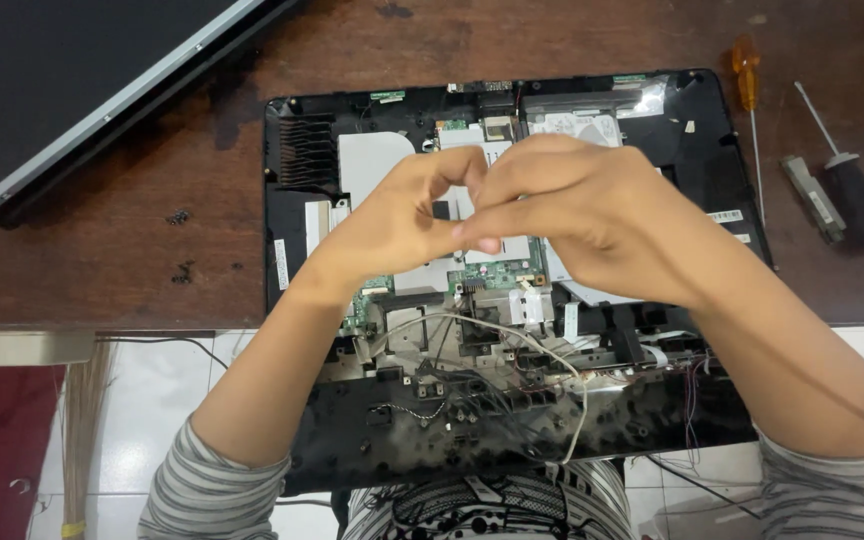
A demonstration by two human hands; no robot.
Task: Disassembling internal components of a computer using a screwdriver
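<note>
An opened black laptop base (pixel 697 120) lies on a brown wooden table, with its green circuit board (pixel 492 272), silver shields and loose wires exposed. My left hand (pixel 392 225) and my right hand (pixel 582 215) meet above the middle of the board, fingertips pinched together. Whatever they pinch is too small or hidden to make out. Thin white and grey wires (pixel 552 360) trail over the near edge of the base toward me.
An orange-handled screwdriver (pixel 749 90) and a black-handled screwdriver (pixel 852 190) lie right of the base, with a small grey metal part (pixel 812 198) between them. A detached screen panel (pixel 72 90) lies at the far left. Small screws (pixel 180 216) sit on the table.
</note>
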